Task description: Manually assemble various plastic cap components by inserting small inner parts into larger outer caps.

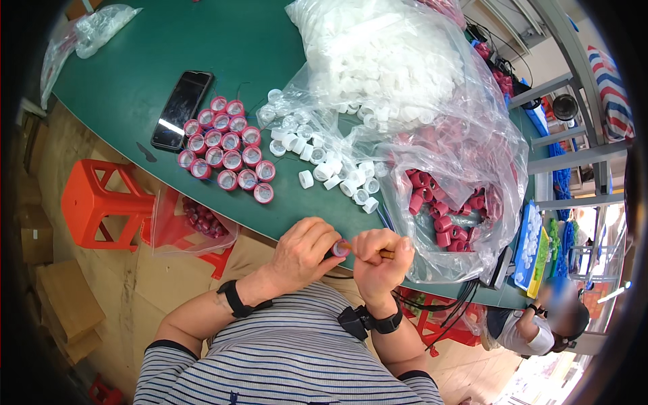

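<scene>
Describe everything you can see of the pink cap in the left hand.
The pink cap is small and round, seemingly plastic, with a pink rim and a pale inside. The left hand grips it beside the green table, hiding much of it. The tip of the brown tool in the right hand appears to meet it; exact contact is unclear.

We're looking steeply down from head height, wide fisheye, fingers (324, 246) close below us, green table (229, 40) stretching beyond them, striped shirt (270, 351) nearer us than they are.

Phone (183, 108) on table (263, 40), left of cap cluster (231, 160); loose rings (306, 179) between cluster and cap-filled bag (501, 158)
</scene>
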Demonstrator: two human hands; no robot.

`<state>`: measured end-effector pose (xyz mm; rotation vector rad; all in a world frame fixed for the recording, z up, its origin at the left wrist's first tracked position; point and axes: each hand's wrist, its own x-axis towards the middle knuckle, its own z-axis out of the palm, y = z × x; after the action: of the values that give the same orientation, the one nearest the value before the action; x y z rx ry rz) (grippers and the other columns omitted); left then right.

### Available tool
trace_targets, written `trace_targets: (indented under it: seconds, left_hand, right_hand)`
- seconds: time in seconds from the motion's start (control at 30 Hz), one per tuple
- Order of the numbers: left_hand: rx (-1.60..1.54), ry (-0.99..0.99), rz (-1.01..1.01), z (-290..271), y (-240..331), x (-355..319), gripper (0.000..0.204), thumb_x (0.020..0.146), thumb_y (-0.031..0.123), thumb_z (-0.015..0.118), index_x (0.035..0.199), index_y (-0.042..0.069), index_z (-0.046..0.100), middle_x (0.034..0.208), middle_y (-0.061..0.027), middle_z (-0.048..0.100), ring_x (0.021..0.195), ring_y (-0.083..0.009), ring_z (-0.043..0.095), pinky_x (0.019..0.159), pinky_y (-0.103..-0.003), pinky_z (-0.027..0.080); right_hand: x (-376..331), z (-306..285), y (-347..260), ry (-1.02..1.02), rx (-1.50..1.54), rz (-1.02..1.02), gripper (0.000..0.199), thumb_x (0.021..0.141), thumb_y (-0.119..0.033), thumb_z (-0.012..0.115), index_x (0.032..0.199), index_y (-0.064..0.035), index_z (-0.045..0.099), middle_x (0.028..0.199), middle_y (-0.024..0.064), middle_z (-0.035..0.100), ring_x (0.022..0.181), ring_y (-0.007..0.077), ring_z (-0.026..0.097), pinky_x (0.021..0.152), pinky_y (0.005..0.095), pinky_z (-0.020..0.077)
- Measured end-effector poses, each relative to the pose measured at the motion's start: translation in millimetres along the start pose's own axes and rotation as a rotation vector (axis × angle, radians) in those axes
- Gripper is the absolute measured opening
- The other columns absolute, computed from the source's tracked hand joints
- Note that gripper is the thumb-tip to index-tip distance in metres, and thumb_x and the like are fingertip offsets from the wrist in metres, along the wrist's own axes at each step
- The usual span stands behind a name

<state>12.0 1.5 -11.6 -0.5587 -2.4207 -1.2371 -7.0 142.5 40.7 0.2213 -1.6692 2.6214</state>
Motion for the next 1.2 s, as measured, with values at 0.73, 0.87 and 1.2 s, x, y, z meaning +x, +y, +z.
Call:
trace_targets:
  seconds: [0.73, 0.87, 1.2]
  left_hand:
    - [0.214, 0.068, 0.011, -11, 2, -2, 0.038, 0.068, 0.021, 0.081, 0.096, 0.005, 0.063, 0.111, -0.0125, 0.059, 0.117, -0.0386, 0.051, 0.1, -0.054, 0.04]
    - [0.519, 0.091, -0.022, -39, -16, -7, 0.04, 0.071, 0.028, 0.082, 0.099, 0.005, 0.064, 0.135, -0.017, 0.05, 0.134, -0.0447, 0.037, 0.11, -0.067, 0.022]
    - [0.598, 0.116, -0.146, -70, -60, 10, 0.042, 0.075, 0.018, 0.079, 0.11, 0.004, 0.06, 0.14, -0.0198, 0.045, 0.134, -0.045, 0.037, 0.11, -0.068, 0.021]
  right_hand:
    - [4, 11, -6, -0.096, -0.331, -0.145, 0.065, 0.104, -0.046, 0.037, 0.06, -0.0007, 0.05, 0.048, -0.0013, 0.031, 0.046, 0.0124, 0.031, 0.047, 0.03, 0.0265]
    - [2, 4, -23, -0.082, -0.224, -0.269, 0.079, 0.104, -0.06, 0.034, 0.058, 0.0013, 0.054, 0.047, -0.0005, 0.032, 0.044, 0.0136, 0.037, 0.048, 0.0291, 0.0345]
    - [-7, -8, -20, -0.033, -0.29, -0.227, 0.077, 0.102, -0.058, 0.04, 0.059, 0.0047, 0.054, 0.048, 0.0009, 0.035, 0.044, 0.0122, 0.033, 0.048, 0.0295, 0.0331]
